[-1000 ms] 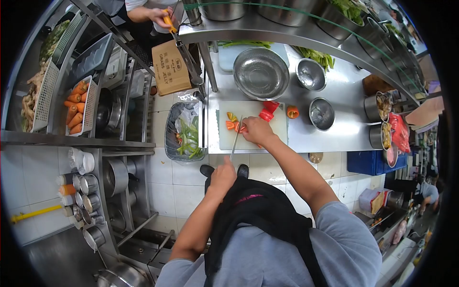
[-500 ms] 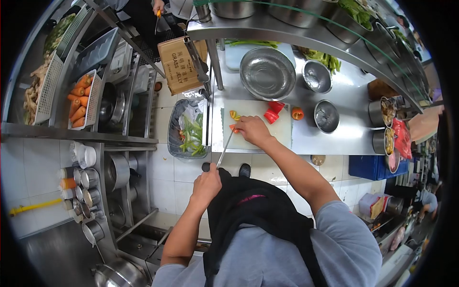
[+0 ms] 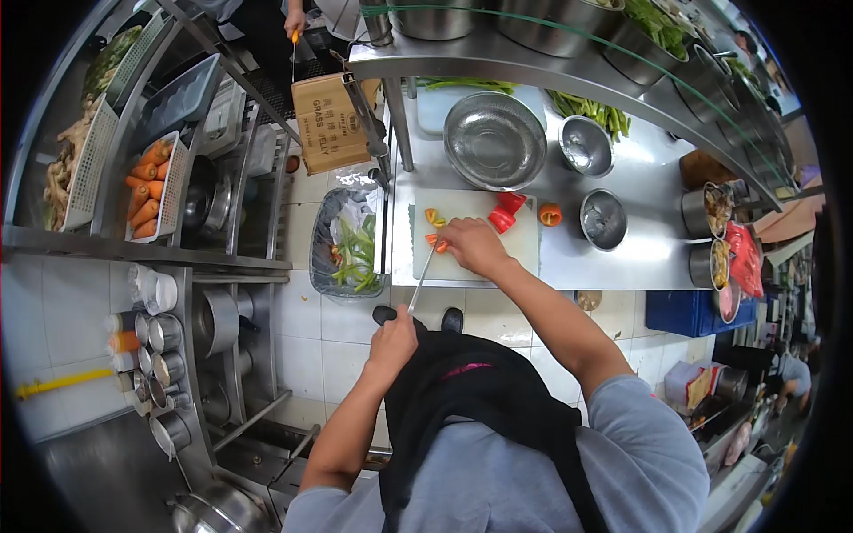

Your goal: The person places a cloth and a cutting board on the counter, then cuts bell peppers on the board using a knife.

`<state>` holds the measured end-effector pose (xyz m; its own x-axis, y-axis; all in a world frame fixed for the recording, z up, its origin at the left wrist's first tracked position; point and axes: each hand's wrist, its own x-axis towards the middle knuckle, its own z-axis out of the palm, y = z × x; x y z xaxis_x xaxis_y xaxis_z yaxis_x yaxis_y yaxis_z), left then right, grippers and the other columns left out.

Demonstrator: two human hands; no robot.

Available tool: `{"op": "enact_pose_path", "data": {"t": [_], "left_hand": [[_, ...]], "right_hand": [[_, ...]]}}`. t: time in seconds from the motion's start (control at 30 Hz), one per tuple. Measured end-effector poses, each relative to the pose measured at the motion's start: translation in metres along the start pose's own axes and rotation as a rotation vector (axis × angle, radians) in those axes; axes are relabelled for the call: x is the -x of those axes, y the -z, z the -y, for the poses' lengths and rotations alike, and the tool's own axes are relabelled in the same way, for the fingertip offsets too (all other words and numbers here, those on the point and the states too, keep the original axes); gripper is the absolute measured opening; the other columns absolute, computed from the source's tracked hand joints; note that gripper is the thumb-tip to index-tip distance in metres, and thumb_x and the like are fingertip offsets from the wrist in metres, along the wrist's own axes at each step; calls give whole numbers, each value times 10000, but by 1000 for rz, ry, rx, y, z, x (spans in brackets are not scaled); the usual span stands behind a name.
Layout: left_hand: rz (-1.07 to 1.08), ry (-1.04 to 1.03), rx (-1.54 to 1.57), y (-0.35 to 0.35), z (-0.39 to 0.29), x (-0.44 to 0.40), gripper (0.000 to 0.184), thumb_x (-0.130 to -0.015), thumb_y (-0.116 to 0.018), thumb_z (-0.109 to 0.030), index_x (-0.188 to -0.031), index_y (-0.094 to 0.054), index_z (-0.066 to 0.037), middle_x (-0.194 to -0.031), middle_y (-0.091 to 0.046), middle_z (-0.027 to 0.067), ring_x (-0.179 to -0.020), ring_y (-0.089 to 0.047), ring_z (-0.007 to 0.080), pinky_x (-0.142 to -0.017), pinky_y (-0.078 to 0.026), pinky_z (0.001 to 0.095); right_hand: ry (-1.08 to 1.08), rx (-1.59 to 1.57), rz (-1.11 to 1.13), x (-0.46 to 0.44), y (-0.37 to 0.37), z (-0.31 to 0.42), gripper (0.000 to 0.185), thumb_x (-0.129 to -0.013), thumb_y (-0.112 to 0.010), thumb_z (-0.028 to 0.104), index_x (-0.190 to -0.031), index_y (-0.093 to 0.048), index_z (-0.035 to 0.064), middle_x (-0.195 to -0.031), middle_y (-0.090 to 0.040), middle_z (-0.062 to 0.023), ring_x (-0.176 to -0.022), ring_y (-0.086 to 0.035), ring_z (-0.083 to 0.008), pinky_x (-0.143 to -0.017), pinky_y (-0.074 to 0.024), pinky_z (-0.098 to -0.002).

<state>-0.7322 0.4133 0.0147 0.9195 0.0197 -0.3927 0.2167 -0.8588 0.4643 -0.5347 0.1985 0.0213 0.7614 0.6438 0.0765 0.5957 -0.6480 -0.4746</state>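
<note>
My left hand (image 3: 393, 343) is closed around the handle of a knife (image 3: 423, 282), whose blade points up toward the near-left part of the white cutting board (image 3: 524, 258). The blade's tip lies beside an orange bell pepper piece (image 3: 441, 246). Fingers bent down, my right hand (image 3: 480, 246) presses on that piece; its fingertips partly cover it. Yellow pepper pieces (image 3: 433, 216) lie just beyond the fingers. Red bell pepper pieces (image 3: 503, 216) rest at the board's far right, and an orange pepper (image 3: 550, 214) sits on the steel counter to the right of the board.
Beyond the board stand a large metal bowl (image 3: 495, 142) and two small metal bowls (image 3: 586, 147). A lined bin (image 3: 324, 275) with green scraps is left of the counter. Overhead runs a steel shelf (image 3: 533, 67). Another person's hand (image 3: 294, 22) holds an orange-handled tool near a cardboard box (image 3: 333, 133).
My left hand and the knife have shifted slightly right. My right hand stays on the pepper piece. The other person's tool has turned, and the camera view has moved a little.
</note>
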Motion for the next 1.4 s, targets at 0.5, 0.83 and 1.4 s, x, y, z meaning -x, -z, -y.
{"op": "enact_pose_path", "data": {"t": [0.5,0.83,1.4], "left_hand": [[-26,-53,-261,34,1,-45,232,-971,-513,-89,-1187,-525,-6,-769,-701,315,-763,-719,529,-717,-576,643],[-44,97,-24,37,4,-9,229,-1084,-477,-249,-1152,-485,-31,-836,-691,368,-798,-676,593,-756,-544,679],[-60,120,266,24,13,24,284,-1074,-506,-301,-1186,-513,-40,-887,-678,385,-857,-640,616,-779,-493,705]], "right_hand": [[-47,-14,-117,81,-18,-22,1050,-779,-877,530,-1592,-401,67,-1626,-382,-254,-1505,-369,-449,-1273,-302,-516],[-13,113,-66,18,-45,-13,854,-822,-826,564,-1527,-540,174,-1664,-331,-231,-1534,-315,-470,-1281,-251,-560],[128,115,-182,8,-47,-27,82,-870,-739,208,-888,-678,156,-925,-634,-52,-787,-687,-270,-686,-561,-430]]}}
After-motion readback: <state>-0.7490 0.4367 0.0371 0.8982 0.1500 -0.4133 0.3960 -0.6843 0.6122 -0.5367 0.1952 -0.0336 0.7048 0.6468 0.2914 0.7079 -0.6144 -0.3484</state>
